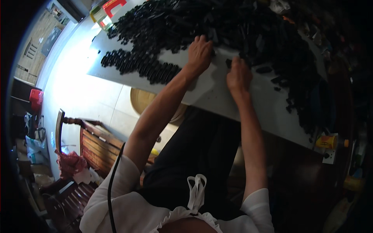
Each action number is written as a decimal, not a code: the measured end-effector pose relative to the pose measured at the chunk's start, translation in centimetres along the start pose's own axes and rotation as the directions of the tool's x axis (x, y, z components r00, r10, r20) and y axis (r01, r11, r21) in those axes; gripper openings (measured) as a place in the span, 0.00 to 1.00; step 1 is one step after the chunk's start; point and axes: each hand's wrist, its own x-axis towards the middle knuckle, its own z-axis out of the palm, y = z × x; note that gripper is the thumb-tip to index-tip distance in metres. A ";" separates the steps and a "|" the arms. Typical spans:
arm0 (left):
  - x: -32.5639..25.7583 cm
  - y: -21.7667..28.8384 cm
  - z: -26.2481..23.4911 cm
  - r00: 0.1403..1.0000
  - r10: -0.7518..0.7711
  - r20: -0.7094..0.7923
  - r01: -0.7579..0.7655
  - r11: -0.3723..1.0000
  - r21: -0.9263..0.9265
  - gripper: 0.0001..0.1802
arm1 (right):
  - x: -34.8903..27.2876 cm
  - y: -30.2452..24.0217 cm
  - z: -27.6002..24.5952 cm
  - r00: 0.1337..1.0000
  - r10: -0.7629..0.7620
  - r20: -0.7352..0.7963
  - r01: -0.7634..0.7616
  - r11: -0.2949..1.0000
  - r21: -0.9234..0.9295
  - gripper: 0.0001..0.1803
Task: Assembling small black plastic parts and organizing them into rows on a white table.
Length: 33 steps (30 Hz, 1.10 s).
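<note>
Beside the black heap (171, 23), the right hand (238, 76) seemingly pinches a piece (229, 62), likely mid-pickup, needing steadiness next; left hand (200, 53), grip unclear.

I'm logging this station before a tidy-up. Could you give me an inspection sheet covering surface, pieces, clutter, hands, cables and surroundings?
Surface: pale tabletop, its far side heavily covered.
Pieces: dark pieces heaped; lined-up rows at left.
Clutter: yellow container by the right corner.
Hands: left hand and right hand near the heap, dark pieces beside each; grip unclear.
Cables: black cable along the left sleeve.
Surroundings: wooden chair, tiled floor.
</note>
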 end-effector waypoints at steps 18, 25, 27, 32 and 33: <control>-12.1 -10.7 -24.1 0.916 -0.367 0.161 0.328 0.457 -0.827 0.17 | -9.0 -15.3 -5.3 0.877 -0.477 0.054 0.199 0.464 0.863 0.22; -19.0 -13.8 -23.5 0.756 -0.538 0.373 0.565 0.250 -0.786 0.18 | -10.7 -16.0 -1.7 0.682 -0.722 0.114 0.591 0.637 0.496 0.13; -21.7 -14.0 -21.2 0.700 -0.554 0.450 0.602 0.121 -0.789 0.19 | -12.8 -14.0 -4.0 0.708 -0.670 0.222 0.311 0.578 0.754 0.13; -23.3 -12.4 -16.8 0.621 -0.468 0.629 0.628 -0.183 -0.757 0.16 | -18.1 -3.3 -10.0 0.829 -0.274 0.488 -0.292 0.533 0.794 0.11; -24.1 -12.4 -17.4 0.576 -0.498 0.649 0.663 -0.180 -0.727 0.15 | -19.8 -1.0 -9.5 0.825 -0.194 0.531 -0.394 0.476 0.786 0.12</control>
